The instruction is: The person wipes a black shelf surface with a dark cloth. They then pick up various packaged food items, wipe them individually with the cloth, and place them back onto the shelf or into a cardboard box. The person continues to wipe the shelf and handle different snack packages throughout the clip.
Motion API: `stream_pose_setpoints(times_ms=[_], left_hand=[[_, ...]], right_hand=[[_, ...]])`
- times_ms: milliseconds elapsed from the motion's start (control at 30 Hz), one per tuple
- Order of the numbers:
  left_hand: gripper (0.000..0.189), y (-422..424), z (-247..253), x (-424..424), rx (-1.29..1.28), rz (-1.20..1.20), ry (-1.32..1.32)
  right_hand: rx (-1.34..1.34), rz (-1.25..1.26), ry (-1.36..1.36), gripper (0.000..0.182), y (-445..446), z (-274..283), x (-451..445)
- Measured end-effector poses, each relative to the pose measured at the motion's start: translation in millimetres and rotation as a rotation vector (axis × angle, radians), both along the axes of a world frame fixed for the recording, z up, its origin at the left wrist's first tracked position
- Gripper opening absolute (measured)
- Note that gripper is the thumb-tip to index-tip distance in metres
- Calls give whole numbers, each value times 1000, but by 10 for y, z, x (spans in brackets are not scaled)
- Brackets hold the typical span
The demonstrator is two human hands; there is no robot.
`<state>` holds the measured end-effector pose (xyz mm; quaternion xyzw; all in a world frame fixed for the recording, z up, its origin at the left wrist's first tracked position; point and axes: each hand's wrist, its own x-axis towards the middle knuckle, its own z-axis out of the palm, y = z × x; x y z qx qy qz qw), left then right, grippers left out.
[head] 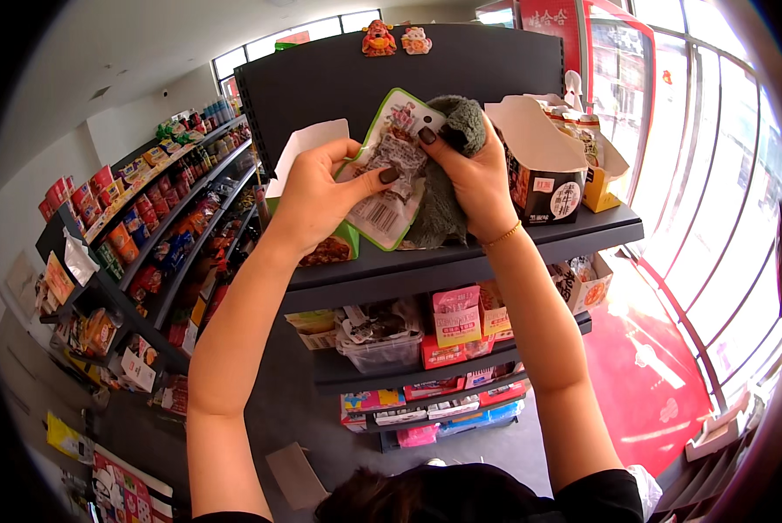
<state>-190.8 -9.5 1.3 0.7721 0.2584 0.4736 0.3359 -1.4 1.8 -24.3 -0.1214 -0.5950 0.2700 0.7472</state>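
Observation:
A green-edged snack pouch (391,176) with a clear window and a barcode is held up over the top shelf. My left hand (325,196) pinches its left edge, thumb on the front. At its upper right corner my right hand (473,167) grips the pouch together with a dark green cloth (444,206), thumb on the pouch face. The cloth hangs down behind and beside the pouch. Behind my left hand stands an open green and white display box (339,245), partly hidden. A black display box (548,189) with a raised lid is just right of my right hand.
The grey shelf edge (371,281) runs below my hands. A yellow box of pouches (603,176) stands farther right. Lower down are a clear plastic bin (381,350) and pink packets (456,320). Stocked shelves (169,216) line the left; a cardboard piece (296,474) lies on the floor.

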Motion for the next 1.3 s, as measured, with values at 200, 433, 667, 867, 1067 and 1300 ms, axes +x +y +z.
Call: stream_pose_setpoints(times_ms=[200, 433, 667, 867, 1067, 1300], left_hand=[[24, -200, 2, -177, 183, 222, 130], [22, -265, -107, -64, 271, 217, 281], [16, -320, -153, -109, 400, 189, 270], [16, -299, -186, -80, 455, 161, 258], [19, -277, -286, 107, 460, 214, 170], [17, -206, -429, 154, 485, 375, -7]], right_hand=[[-118, 64, 130, 24, -146, 5, 272], [606, -776, -644, 79, -524, 164, 0], [436, -601, -900, 66, -427, 177, 242], [279, -223, -728, 52, -386, 105, 114], [284, -568, -415, 27, -246, -25, 37], [-46, -16, 486, 17, 22, 153, 193]])
